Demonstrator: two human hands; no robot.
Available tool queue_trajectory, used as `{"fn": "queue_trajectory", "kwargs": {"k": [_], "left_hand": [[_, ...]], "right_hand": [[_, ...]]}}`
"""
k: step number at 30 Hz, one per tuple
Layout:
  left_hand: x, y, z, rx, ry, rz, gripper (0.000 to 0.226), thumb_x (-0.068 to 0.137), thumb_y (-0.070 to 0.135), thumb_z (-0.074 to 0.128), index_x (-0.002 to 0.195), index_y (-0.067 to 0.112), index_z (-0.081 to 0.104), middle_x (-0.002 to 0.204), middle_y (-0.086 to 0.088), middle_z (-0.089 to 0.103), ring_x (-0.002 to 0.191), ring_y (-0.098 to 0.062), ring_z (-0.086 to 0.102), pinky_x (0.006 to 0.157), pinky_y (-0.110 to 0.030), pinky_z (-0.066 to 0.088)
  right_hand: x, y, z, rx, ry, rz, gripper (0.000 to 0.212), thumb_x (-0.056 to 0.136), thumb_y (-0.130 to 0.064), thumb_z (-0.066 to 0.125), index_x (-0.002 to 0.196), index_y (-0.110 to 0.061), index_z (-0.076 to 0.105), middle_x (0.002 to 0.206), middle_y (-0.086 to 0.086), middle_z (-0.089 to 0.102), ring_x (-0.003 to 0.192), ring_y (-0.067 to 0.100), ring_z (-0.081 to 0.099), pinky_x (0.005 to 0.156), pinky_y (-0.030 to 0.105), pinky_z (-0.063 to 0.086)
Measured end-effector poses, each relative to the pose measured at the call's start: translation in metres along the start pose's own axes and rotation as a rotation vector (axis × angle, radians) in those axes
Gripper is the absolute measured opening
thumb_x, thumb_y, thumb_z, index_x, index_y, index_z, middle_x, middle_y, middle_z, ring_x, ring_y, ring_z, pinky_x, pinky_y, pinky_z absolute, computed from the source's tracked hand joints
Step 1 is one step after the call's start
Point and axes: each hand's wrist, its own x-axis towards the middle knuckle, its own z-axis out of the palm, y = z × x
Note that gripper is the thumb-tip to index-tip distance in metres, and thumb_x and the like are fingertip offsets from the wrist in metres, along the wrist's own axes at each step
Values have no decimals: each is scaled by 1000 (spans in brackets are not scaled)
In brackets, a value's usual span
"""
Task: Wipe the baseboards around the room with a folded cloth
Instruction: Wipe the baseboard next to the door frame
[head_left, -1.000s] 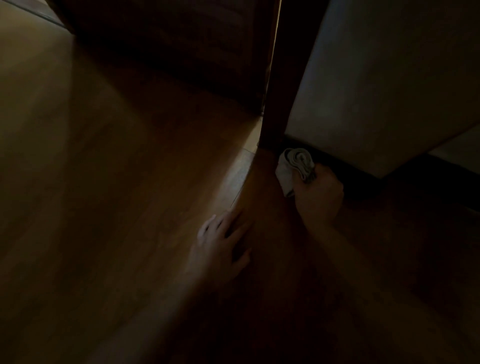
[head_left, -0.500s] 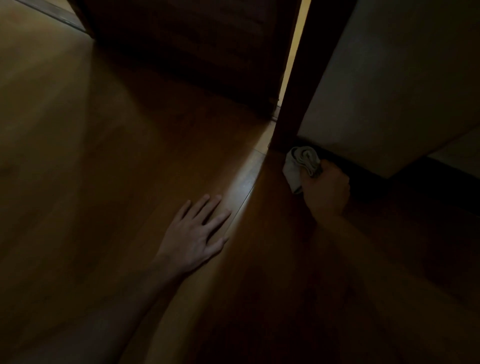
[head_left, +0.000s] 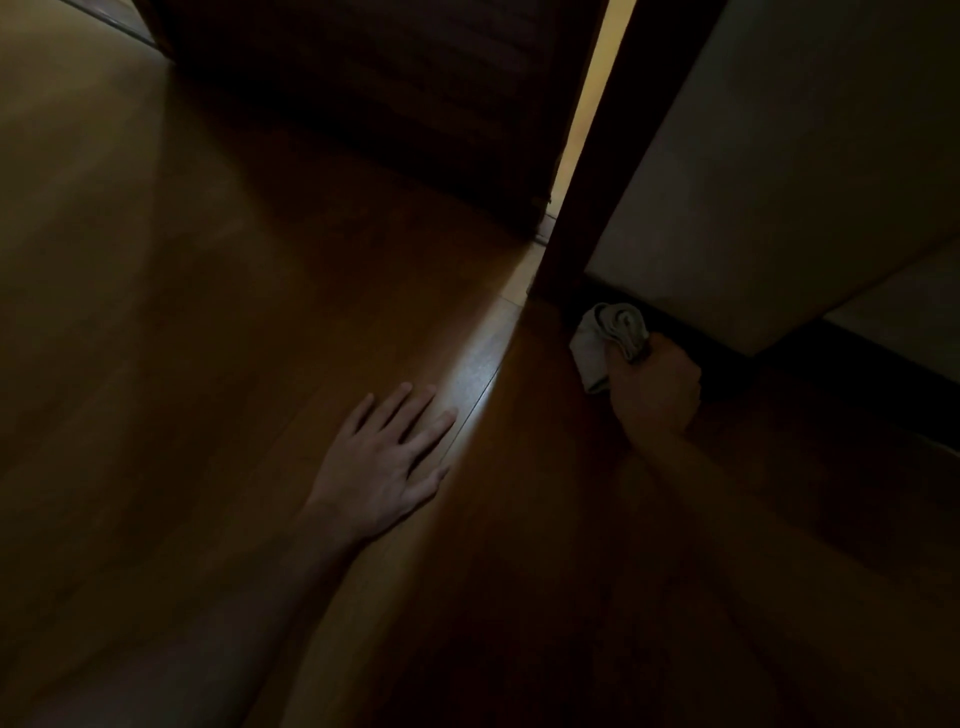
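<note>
- Gripping the cloth (head_left: 605, 338) in curled fingers, the right hand (head_left: 655, 388) held it against the baseboard (head_left: 693, 332).
- Left hand (head_left: 382, 462) lay flat on the floor (head_left: 208, 312), fingers (head_left: 413, 408) spread.

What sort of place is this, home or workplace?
Likely a dim room in a home: brown wood-plank floor, dark wooden door ajar, pale wall with a dark baseboard, a light folded cloth held at it.

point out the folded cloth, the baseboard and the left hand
folded cloth (head_left: 602, 340), head view, its pale folded face
baseboard (head_left: 727, 364), head view, dark strip just past the cloth
left hand (head_left: 382, 462), head view, back of the hand
</note>
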Motion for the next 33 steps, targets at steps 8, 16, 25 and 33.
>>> {"fn": "queue_trajectory", "kwargs": {"k": [8,16,25,33], "left_hand": [[0,1,-2,22,-6,0,67,99,64,19,159,36,21,167,-4,19,154,-25,15,122,-53,17],[-1,3,-2,18,-9,-12,66,99,65,15,159,37,18,168,-1,14,155,-23,11,123,-51,15],[-2,5,-4,56,-22,-17,64,101,61,19,158,33,27,166,-5,22,153,-27,20,120,-55,25],[-2,6,-5,91,-36,-24,63,102,60,21,158,32,27,165,-6,24,152,-28,23,119,-53,26]], "right_hand": [[0,-4,5,64,14,-31,33,89,-35,66,68,-13,53,68,1,53,63,18,54,52,25,41],[-1,-2,1,64,19,-31,32,90,-31,66,70,-8,57,73,8,60,67,23,60,53,31,49],[-1,-1,0,31,24,-11,32,89,-35,66,71,-10,56,78,11,63,69,24,60,52,29,46],[1,-2,1,20,24,-22,31,89,-34,66,71,-10,56,76,8,61,65,20,55,48,21,32]]}}
